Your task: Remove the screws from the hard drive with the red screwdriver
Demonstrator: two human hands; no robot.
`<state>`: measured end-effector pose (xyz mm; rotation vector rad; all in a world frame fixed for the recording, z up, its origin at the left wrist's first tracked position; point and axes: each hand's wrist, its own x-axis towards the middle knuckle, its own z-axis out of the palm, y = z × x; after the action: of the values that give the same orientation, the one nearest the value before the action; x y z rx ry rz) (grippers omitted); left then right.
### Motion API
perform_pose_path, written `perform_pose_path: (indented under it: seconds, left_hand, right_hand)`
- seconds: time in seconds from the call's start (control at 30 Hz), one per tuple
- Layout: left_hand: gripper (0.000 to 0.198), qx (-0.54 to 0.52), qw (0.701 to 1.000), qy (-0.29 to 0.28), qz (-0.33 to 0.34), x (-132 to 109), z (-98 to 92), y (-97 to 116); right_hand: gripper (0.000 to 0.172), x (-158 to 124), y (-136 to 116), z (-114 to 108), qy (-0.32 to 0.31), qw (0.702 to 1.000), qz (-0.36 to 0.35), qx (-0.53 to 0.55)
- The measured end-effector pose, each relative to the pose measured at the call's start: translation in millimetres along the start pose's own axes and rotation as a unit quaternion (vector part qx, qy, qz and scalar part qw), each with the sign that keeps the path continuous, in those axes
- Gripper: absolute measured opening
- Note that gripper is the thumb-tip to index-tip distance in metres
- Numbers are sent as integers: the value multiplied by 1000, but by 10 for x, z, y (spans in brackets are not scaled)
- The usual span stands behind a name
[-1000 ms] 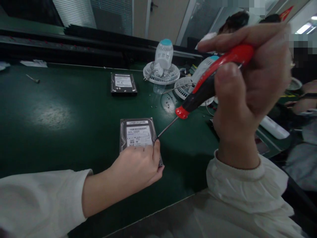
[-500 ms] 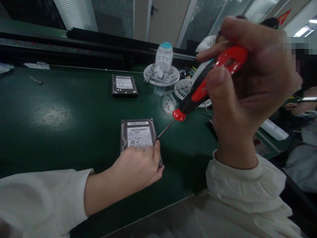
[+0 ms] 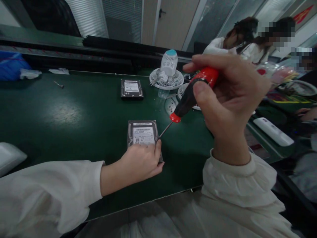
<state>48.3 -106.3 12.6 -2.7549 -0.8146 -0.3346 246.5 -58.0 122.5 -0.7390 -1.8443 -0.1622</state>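
A hard drive [image 3: 143, 131] with a white label lies flat on the green table. My left hand [image 3: 141, 162] is closed over its near part, hiding that end, with fingers gripping the right edge. In my right hand [image 3: 228, 92] is a red and black screwdriver [image 3: 187, 99], held by its handle between thumb and fingers. Its shaft slants down to the left, and the tip meets the drive's right edge beside my left index finger. Whether the tip sits in a screw, I cannot tell.
Farther back lies a second hard drive [image 3: 131, 89]. Right of it stand white fan parts [image 3: 166, 79] and a clear dish [image 3: 170, 105] of small screws. A white power strip [image 3: 273, 131] is at the right, a blue bag [image 3: 12, 65] at the far left. Other people sit at the back right.
The view has shifted, showing more of the right side and the people there. My right hand has turned around the screwdriver handle. The tip stays at the drive's edge; my left hand still holds the drive.
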Motion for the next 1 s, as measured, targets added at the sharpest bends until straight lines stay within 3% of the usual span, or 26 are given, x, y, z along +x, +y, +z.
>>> perform_pose_path:
  seconds: [0.13,0.27,0.47,0.73,1.0]
  left_hand:
    - [62,-2,1000,-5,1,2,-22,3]
    - [62,7,1000,-12,6,0,-36,1]
    - [61,1,1000,-7,10,9,-38,3]
    - [64,5,1000,17,7,-7,11,2]
    - [61,13,999,31,7,13,8,18]
  right_hand:
    - [34,62,-56,-46,-66,997,38,26]
    - [29,147,-156,-45,-77,993,80,-27]
    - [33,318,-180,-57,-146,988,21,-39]
    - [24,526,-190,-238,-307,950,-14,-46]
    - [29,528,-56,-196,-293,952,2,-86]
